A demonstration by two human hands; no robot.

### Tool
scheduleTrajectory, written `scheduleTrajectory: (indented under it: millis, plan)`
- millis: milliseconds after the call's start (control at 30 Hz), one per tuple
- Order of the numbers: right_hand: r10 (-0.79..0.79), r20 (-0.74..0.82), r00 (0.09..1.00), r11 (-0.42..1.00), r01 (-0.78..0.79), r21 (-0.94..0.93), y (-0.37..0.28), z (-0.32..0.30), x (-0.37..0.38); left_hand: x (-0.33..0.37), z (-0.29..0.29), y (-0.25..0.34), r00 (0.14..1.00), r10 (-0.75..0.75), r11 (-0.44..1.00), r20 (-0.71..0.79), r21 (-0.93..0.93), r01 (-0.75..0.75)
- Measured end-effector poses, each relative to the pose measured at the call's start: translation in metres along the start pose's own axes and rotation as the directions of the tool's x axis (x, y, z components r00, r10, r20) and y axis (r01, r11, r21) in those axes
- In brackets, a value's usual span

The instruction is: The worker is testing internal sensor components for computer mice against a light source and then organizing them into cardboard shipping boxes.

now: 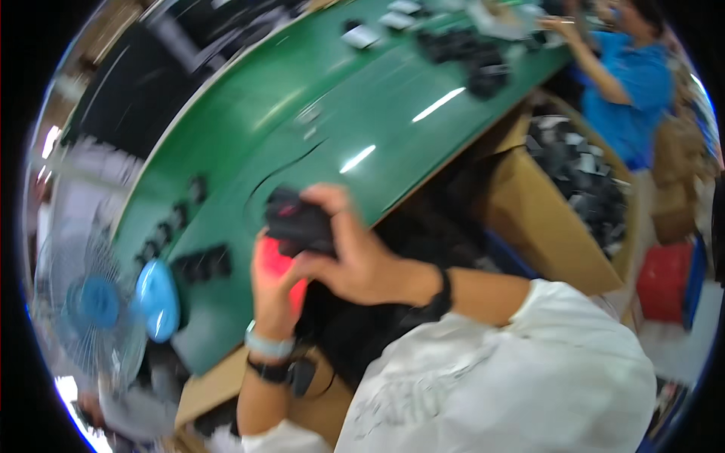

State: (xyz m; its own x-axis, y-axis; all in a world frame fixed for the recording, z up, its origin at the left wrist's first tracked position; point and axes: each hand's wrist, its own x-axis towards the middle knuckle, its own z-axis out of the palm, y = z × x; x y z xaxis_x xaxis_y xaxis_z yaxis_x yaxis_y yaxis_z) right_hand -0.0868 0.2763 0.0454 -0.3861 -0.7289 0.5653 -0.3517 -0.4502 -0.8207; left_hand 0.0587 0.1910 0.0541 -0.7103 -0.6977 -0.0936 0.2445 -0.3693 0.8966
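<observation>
A black device [300, 223], blurred by motion, is held up in front of me over the near edge of the green table. My right hand [355, 260] grips it from the right, fingers over its top and thumb along its lower side. My left hand [276, 279] holds it from below and the left; its fingers are mostly hidden behind the device. Red light falls on the left palm, and a small red spot shows on the device. A thin black cable [291, 162] lies curved on the table just beyond; whether it joins the device I cannot tell.
Small black items [200, 264] sit in rows on the green table [332, 113], near a blue-hubbed fan [94, 302]. More black pieces [468, 57] lie farther off. At right stand a filled cardboard box [544, 219], a red bin [664, 283] and a person in blue [627, 90].
</observation>
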Motion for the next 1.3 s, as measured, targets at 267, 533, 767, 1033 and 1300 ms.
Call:
scheduleTrajectory:
  millis: [267, 533, 767, 1033, 1300]
  plan:
    - [-0.251, 0.024, 0.968, 0.956, 0.252, -0.149, 0.016, -0.029, 0.023, 0.012, 0.003, 0.006, 0.993, -0.082, 0.955, 0.084, -0.277, 0.103]
    - [-0.076, -0.049, 0.996, 0.608, 0.007, -0.794, 0.131, -0.111, 0.061, -0.003, -0.006, 0.005, 0.955, 0.010, 0.990, -0.296, 0.136, 0.032]
    - [-0.063, 0.012, 0.998, 0.843, 0.059, -0.534, 0.051, -0.066, 0.029, 0.007, 0.006, 0.001, 0.981, -0.020, 0.978, -0.194, 0.200, 0.060]
    - [0.236, 0.209, 0.949, 0.971, -0.241, -0.003, 0.024, 0.014, -0.001, 0.005, 0.000, -0.020, 0.957, 0.222, 0.802, -0.187, 0.593, -0.070]
    - [0.359, 0.149, 0.921, 0.929, -0.368, 0.032, 0.024, 0.030, -0.001, 0.001, 0.006, -0.010, 0.917, 0.384, 0.440, -0.104, 0.894, -0.083]
